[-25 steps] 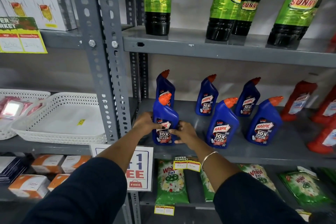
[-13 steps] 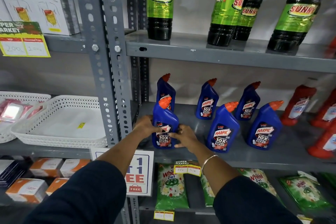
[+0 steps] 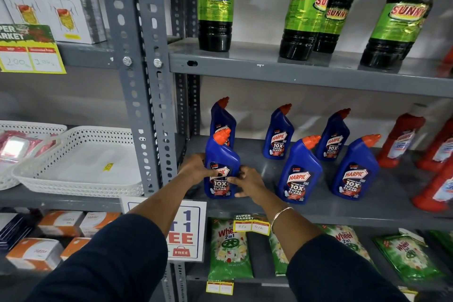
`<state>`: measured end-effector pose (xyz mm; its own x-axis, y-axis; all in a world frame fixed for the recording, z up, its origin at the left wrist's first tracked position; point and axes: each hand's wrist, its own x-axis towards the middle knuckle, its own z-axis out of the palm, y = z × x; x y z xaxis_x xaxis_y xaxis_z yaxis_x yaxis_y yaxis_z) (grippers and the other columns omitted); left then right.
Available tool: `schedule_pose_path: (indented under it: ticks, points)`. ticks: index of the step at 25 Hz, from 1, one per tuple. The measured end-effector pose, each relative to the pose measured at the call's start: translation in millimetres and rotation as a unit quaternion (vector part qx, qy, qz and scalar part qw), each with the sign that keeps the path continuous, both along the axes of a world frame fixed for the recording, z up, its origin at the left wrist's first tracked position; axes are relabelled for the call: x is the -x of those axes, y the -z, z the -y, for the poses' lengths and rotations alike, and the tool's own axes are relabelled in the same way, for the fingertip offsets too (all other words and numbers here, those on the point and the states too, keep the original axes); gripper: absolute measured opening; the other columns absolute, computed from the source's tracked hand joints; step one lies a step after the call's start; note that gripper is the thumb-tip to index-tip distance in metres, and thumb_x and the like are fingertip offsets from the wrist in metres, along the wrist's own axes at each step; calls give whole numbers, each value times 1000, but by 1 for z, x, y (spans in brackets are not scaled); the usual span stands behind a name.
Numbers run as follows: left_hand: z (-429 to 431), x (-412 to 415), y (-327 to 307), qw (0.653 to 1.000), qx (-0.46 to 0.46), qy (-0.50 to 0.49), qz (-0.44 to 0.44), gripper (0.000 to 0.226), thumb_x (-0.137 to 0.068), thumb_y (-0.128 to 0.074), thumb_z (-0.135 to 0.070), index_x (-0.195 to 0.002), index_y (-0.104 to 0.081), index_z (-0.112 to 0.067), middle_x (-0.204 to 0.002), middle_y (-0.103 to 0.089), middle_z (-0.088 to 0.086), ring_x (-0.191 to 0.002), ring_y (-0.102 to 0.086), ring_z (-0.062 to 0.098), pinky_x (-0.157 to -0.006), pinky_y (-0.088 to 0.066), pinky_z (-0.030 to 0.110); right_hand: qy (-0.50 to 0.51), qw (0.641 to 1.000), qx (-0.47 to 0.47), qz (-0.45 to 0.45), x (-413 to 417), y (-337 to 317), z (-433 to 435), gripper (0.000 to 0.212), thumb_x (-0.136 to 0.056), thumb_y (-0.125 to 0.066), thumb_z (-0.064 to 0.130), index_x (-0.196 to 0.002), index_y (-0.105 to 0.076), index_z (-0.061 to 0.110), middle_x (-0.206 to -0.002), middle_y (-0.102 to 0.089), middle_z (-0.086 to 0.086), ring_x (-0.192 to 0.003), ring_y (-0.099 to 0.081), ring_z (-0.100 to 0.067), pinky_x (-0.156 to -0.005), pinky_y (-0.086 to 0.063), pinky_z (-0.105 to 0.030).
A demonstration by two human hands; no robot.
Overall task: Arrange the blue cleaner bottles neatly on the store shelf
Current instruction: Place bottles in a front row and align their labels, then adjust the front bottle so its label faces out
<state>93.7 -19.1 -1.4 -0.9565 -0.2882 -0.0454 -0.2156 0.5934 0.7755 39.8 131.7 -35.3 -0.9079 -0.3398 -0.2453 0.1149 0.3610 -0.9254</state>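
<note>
Several blue Harpic cleaner bottles with orange caps stand on the grey middle shelf (image 3: pixel 318 206). The front-left bottle (image 3: pixel 221 162) stands upright near the shelf's front edge, held from both sides: my left hand (image 3: pixel 196 169) grips its left side, my right hand (image 3: pixel 247 182) its lower right. Directly behind it stands another blue bottle (image 3: pixel 221 115). Two more blue bottles (image 3: pixel 278 133) (image 3: pixel 332 136) line the back. In the front row are two blue bottles (image 3: pixel 299 174) (image 3: pixel 354 169), untouched.
Red cleaner bottles (image 3: pixel 398 140) crowd the shelf's right end. Dark Sunny bottles (image 3: pixel 215 5) stand on the shelf above. A perforated grey upright (image 3: pixel 147 95) borders the left; white baskets (image 3: pixel 81 162) lie beyond it. Green detergent packs (image 3: pixel 229 250) and a promo sign (image 3: pixel 186 233) hang below.
Both hands stay on the front-left bottle. My right hand has slid slightly lower on its label side; the bottle has barely shifted. The camera view has drifted a little.
</note>
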Motion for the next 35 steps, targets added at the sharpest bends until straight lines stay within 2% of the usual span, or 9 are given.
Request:
schedule_pose_path:
  ticks: [6, 11, 15, 19, 21, 23, 26, 30, 35]
  points:
    - [1, -5, 7, 996, -30, -14, -77, 86, -62, -78, -39, -132, -30, -22, -135, -46, 10, -124, -47, 27, -101, -45, 49, 8, 995, -71, -72, 3, 9, -13, 64, -72, -76, 17, -127, -48, 2, -133, -55, -16, -123, -52, -29, -102, -46, -41]
    - [-24, -4, -13, 917, 281, -54, -279, 85, -80, -53, -53, -142, -14, -10, -153, -18, 13, -142, -14, 28, -117, -15, 48, 93, 963, -253, -25, 16, 14, -75, 49, -73, -75, 30, -108, -58, 1, -106, -66, -14, -92, -63, -27, -79, -52, -34]
    - [-82, 16, -21, 845, 416, 24, -335, 65, -79, -45, -52, -130, -36, -12, -139, -37, 10, -129, -34, 28, -102, -40, 45, 151, 939, -307, -10, 20, 15, -141, 52, -71, -73, 28, -115, -58, 5, -117, -65, -15, -106, -64, -31, -90, -53, -37]
    - [-153, 40, -12, 960, 149, 145, -188, 55, -81, -64, -22, -129, -40, -9, -133, -49, 11, -125, -46, 26, -101, -38, 31, 125, 968, -205, -78, 43, 12, -179, 54, -69, -78, 24, -114, -59, 2, -113, -67, -17, -106, -63, -32, -85, -50, -34]
    - [-171, 58, -4, 985, 34, 141, -90, 54, -77, -69, -14, -125, -45, -6, -130, -54, 13, -120, -51, 27, -97, -40, 32, 88, 982, -145, -80, 56, 15, -187, 53, -67, -80, 17, -113, -60, 0, -114, -67, -21, -107, -63, -36, -90, -53, -45]
    - [-180, 70, 5, 993, 29, 105, -48, 49, -75, -72, -14, -118, -52, -2, -123, -61, 18, -112, -58, 31, -94, -46, 37, 56, 988, -118, -77, 65, 14, -191, 48, -69, -78, 9, -112, -60, -2, -114, -66, -24, -106, -63, -37, -90, -52, -50]
    - [-183, 75, 11, 997, 53, 52, -34, 45, -74, -72, -16, -112, -54, -3, -114, -66, 17, -102, -63, 32, -88, -51, 38, 5, 991, -102, -89, 74, 11, -191, 47, -72, -75, 6, -114, -58, -5, -116, -65, -22, -105, -62, -27, -88, -51, -36]
    - [-184, 72, 14, 997, 76, 6, -29, 43, -71, -74, -17, -109, -55, -7, -109, -68, 15, -98, -64, 30, -85, -52, 38, -26, 999, -36, -13, 81, 12, -189, 50, -73, -71, -1, -119, -53, -4, -114, -63, -19, -112, -59, -37, -94, -50, -49]
    - [-180, 70, 11, 997, 71, 6, -21, 42, -72, -72, -13, -110, -54, -7, -110, -67, 12, -98, -64, 26, -85, -51, 35, -43, 999, -16, 23, 79, 9, -186, 49, -77, -67, -2, -123, -49, 0, -123, -60, -18, -116, -56, -34, -90, -51, -45]
